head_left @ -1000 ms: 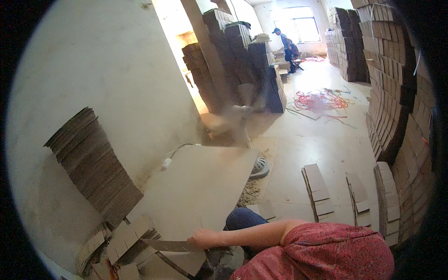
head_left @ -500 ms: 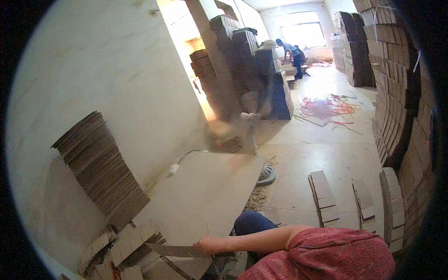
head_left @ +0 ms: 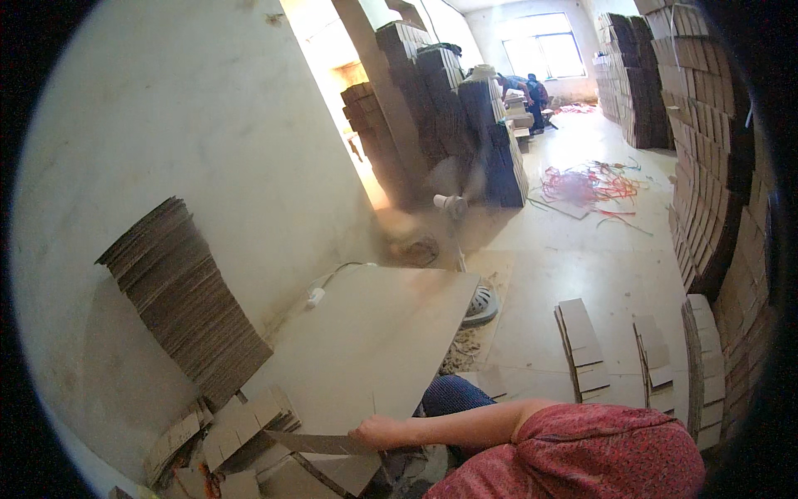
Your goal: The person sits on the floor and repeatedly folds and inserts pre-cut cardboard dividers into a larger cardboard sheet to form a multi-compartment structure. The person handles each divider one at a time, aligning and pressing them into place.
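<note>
At bottom centre, the right hand [head_left: 379, 432] is curled around the end of a grey-brown strip [head_left: 316, 444], which reaches leftward above a loose card [head_left: 345, 471] (the left hand is out of frame, so I cannot tell its state). Slotted cards [head_left: 241, 431] lie in the lower left, below a tall stack [head_left: 187, 299] by the wall [head_left: 191, 125]. A pale board [head_left: 366, 333] spans the middle, with a fan [head_left: 451, 204] beyond it
</note>
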`<state>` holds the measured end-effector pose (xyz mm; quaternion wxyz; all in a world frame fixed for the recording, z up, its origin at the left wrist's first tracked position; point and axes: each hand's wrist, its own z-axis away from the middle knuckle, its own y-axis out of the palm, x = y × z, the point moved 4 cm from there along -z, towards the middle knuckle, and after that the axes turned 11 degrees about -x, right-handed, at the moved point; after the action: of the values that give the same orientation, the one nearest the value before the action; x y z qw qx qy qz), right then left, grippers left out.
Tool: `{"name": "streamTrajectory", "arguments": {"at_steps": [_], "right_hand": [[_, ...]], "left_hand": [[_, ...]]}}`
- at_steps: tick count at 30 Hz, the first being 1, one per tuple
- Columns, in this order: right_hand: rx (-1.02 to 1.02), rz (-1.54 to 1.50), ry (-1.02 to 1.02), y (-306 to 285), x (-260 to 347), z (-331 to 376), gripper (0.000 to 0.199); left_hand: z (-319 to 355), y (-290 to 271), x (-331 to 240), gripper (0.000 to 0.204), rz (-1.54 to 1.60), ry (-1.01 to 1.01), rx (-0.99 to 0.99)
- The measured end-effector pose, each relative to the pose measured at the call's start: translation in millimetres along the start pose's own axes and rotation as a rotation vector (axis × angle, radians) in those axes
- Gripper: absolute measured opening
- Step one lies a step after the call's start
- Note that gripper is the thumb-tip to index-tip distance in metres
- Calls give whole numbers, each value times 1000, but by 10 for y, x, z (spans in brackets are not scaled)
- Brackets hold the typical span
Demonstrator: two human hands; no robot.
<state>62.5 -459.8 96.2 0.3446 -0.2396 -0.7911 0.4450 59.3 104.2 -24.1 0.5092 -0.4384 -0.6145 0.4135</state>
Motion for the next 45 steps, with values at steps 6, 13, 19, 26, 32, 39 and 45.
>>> {"name": "streamTrajectory", "arguments": {"at_steps": [6,13,19,26,32,39,45], "right_hand": [[-43,-45,12,-37,13,-13,23],[-129,-157,-38,213,-136,13,28],[-100,-176,67,-40,-30,94,22],[-54,-185,42,-40,-47,95,32],[-116,-92,-4,-86,-47,124,30],[-69,-87,59,145,-144,98,31],[-97,-73,8,233,-95,24,25]], "left_hand": [[64,45,106,42,50,-46,-151],[-25,-934,-437,39,184,-134,72],[-104,-1376,-635,36,183,-137,92],[-200,-1554,-772,33,185,-134,91],[-252,-1657,-822,30,194,-134,69],[-311,-1698,-904,27,208,-110,65],[-220,-1703,-765,24,219,-118,31]]}}
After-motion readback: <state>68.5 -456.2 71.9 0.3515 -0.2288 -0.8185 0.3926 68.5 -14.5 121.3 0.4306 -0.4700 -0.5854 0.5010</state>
